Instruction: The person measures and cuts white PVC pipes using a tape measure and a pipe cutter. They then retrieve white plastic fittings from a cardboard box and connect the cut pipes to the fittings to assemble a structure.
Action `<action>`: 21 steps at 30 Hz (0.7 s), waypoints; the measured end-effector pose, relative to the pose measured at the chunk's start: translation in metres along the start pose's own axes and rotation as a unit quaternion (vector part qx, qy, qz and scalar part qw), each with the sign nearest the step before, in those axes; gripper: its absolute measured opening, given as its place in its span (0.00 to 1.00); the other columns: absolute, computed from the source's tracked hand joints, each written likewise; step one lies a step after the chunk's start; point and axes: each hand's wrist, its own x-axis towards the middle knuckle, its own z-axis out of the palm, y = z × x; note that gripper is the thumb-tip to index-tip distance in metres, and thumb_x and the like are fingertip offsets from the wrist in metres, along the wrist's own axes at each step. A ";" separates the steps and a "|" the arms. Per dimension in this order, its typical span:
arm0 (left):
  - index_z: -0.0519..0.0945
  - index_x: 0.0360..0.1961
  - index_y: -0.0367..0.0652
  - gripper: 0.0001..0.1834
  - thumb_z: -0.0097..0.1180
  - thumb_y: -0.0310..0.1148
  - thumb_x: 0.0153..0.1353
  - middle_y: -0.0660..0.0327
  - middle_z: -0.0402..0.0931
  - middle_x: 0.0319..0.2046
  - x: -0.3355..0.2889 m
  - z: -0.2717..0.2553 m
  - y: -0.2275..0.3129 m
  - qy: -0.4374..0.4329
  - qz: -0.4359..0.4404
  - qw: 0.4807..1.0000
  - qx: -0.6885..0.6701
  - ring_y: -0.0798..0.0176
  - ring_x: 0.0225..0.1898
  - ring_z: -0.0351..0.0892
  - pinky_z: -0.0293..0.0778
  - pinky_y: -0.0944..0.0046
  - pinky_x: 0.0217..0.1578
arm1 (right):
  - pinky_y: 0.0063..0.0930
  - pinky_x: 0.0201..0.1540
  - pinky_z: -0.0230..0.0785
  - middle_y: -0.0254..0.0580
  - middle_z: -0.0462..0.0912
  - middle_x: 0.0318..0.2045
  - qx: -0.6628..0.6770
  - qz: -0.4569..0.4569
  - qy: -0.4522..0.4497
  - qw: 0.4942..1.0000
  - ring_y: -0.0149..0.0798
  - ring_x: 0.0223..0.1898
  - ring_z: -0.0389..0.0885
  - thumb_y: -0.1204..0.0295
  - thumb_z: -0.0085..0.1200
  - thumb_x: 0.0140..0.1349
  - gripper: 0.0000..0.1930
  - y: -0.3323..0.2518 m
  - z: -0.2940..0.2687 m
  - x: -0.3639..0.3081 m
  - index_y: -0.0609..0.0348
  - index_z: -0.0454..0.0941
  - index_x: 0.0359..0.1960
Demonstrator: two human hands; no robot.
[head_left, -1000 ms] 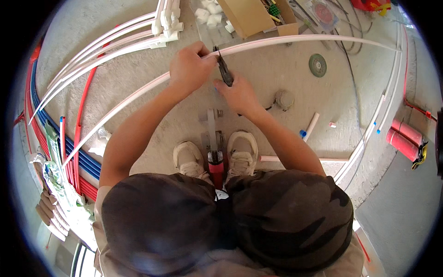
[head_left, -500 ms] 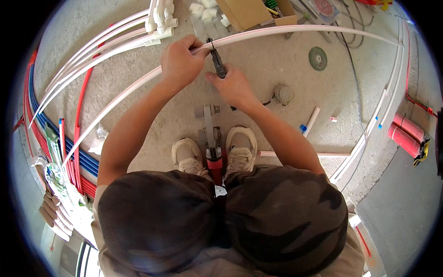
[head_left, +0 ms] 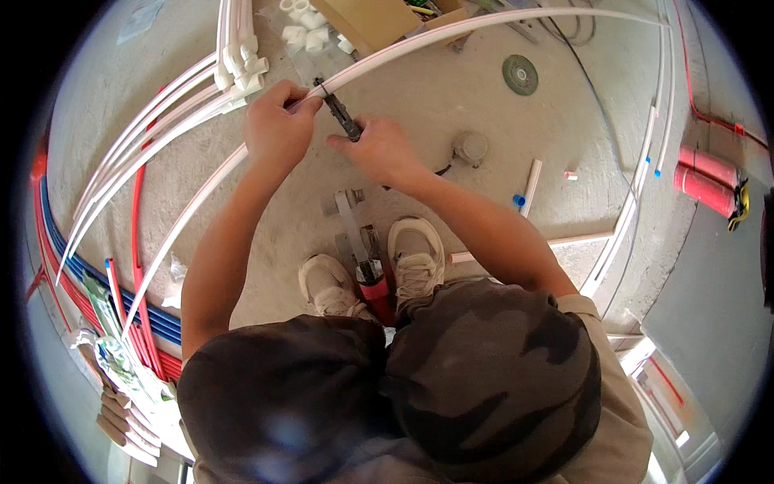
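Gripping one long white pipe [head_left: 451,31]: the left hand [head_left: 278,129], fingers curled round it, a stretch of the pipe hidden beneath. One dark hand tool [head_left: 342,117]: grasped in the right hand [head_left: 383,149], its rear end covered by palm and fingers; its head met the pipe just beside the left hand, though whether it had cut in could not be told. Pipe's position: across the space ahead of the shoes [head_left: 415,258], from near the red pipes [head_left: 149,339] at lower left to the upper right, its far end hard to make out among other pale pipes. One cardboard box [head_left: 367,22], cut off by the upper edge, contents mostly out of sight. One round grey object [head_left: 469,148] on the floor [head_left: 564,137], kind unclear. One red-and-metal tool [head_left: 373,289], between the shoes, its rear hidden by the trousers [head_left: 492,363].
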 end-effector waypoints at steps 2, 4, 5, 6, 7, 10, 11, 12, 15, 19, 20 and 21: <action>0.87 0.34 0.42 0.10 0.70 0.35 0.55 0.55 0.85 0.27 -0.001 -0.001 0.004 0.000 0.004 1.000 -0.016 0.57 0.29 0.85 0.76 0.58 0.34 | 0.48 0.39 0.73 0.59 0.82 0.24 -0.007 0.002 0.006 1.000 0.58 0.32 0.84 0.45 0.63 0.58 0.30 0.000 -0.001 -0.002 0.67 0.79 0.25; 0.86 0.34 0.41 0.09 0.70 0.34 0.55 0.55 0.84 0.26 -0.002 0.000 0.005 -0.002 0.015 1.000 -0.006 0.57 0.29 0.84 0.76 0.58 0.33 | 0.49 0.38 0.73 0.59 0.81 0.22 -0.021 -0.010 0.022 0.999 0.57 0.31 0.84 0.44 0.63 0.58 0.31 0.001 -0.002 -0.005 0.67 0.79 0.22; 0.86 0.34 0.41 0.09 0.70 0.33 0.55 0.55 0.84 0.26 -0.001 -0.002 0.007 0.001 0.021 1.000 -0.002 0.57 0.29 0.84 0.76 0.58 0.33 | 0.49 0.38 0.73 0.59 0.82 0.23 -0.011 0.010 0.002 1.000 0.57 0.31 0.84 0.44 0.63 0.58 0.31 -0.002 -0.006 -0.007 0.67 0.80 0.23; 0.86 0.33 0.40 0.09 0.69 0.34 0.56 0.54 0.84 0.26 -0.004 -0.004 0.011 -0.010 0.029 1.000 -0.002 0.55 0.29 0.84 0.76 0.57 0.33 | 0.49 0.38 0.74 0.60 0.82 0.24 -0.002 0.029 -0.018 0.999 0.57 0.32 0.85 0.43 0.63 0.58 0.31 -0.007 -0.012 -0.011 0.66 0.80 0.23; 0.85 0.33 0.40 0.09 0.68 0.34 0.56 0.53 0.83 0.26 -0.008 -0.006 0.017 -0.019 0.037 0.999 -0.003 0.53 0.29 0.84 0.75 0.55 0.33 | 0.49 0.38 0.74 0.60 0.83 0.25 0.007 0.047 -0.039 0.998 0.56 0.32 0.85 0.43 0.63 0.58 0.31 -0.009 -0.017 -0.015 0.66 0.80 0.23; 0.83 0.31 0.39 0.09 0.65 0.35 0.59 0.49 0.82 0.25 -0.009 -0.004 0.028 -0.047 0.067 0.996 0.043 0.45 0.30 0.84 0.75 0.49 0.33 | 0.50 0.40 0.74 0.59 0.85 0.30 -0.040 0.059 0.003 0.997 0.56 0.35 0.86 0.42 0.63 0.58 0.30 0.017 -0.021 -0.015 0.65 0.82 0.29; 0.82 0.30 0.39 0.09 0.64 0.35 0.60 0.48 0.82 0.24 -0.009 -0.007 0.026 -0.051 0.072 0.993 0.073 0.43 0.30 0.83 0.75 0.47 0.33 | 0.50 0.41 0.75 0.58 0.85 0.32 -0.106 0.055 0.008 0.993 0.57 0.37 0.86 0.43 0.62 0.58 0.29 0.013 -0.031 -0.021 0.64 0.82 0.32; 0.82 0.30 0.39 0.10 0.62 0.35 0.60 0.48 0.82 0.25 -0.011 -0.016 0.024 -0.062 0.076 0.990 0.103 0.41 0.32 0.83 0.74 0.45 0.34 | 0.50 0.42 0.75 0.58 0.86 0.34 -0.169 0.049 0.011 0.984 0.57 0.38 0.86 0.44 0.62 0.59 0.29 0.009 -0.041 -0.030 0.64 0.81 0.35; 0.81 0.32 0.40 0.08 0.59 0.34 0.61 0.45 0.81 0.28 -0.019 -0.027 0.008 -0.099 0.101 0.978 0.153 0.38 0.35 0.82 0.74 0.41 0.36 | 0.51 0.49 0.74 0.58 0.84 0.44 -0.269 0.032 0.083 0.959 0.58 0.47 0.84 0.50 0.64 0.56 0.27 0.031 -0.044 -0.035 0.63 0.79 0.43; 0.81 0.33 0.39 0.06 0.57 0.29 0.55 0.46 0.81 0.33 -0.016 -0.015 -0.012 -0.148 0.191 0.950 0.198 0.40 0.42 0.82 0.77 0.42 0.43 | 0.47 0.70 0.58 0.59 0.71 0.64 -0.409 -0.062 0.102 0.905 0.60 0.67 0.66 0.55 0.64 0.58 0.39 0.035 -0.041 -0.054 0.62 0.66 0.67; 0.81 0.31 0.38 0.06 0.58 0.28 0.52 0.47 0.81 0.33 -0.015 -0.020 -0.001 -0.177 0.184 0.947 0.193 0.41 0.43 0.82 0.78 0.42 0.44 | 0.47 0.73 0.53 0.59 0.68 0.66 -0.409 -0.082 0.116 0.902 0.60 0.70 0.62 0.57 0.64 0.59 0.40 0.020 -0.042 -0.059 0.63 0.63 0.70; 0.82 0.30 0.39 0.06 0.59 0.29 0.52 0.48 0.82 0.35 -0.014 -0.023 0.004 -0.184 0.208 0.942 0.188 0.43 0.43 0.83 0.78 0.44 0.44 | 0.46 0.72 0.56 0.57 0.69 0.66 -0.332 -0.169 0.129 0.919 0.58 0.68 0.65 0.60 0.64 0.61 0.39 0.011 -0.041 -0.055 0.64 0.63 0.70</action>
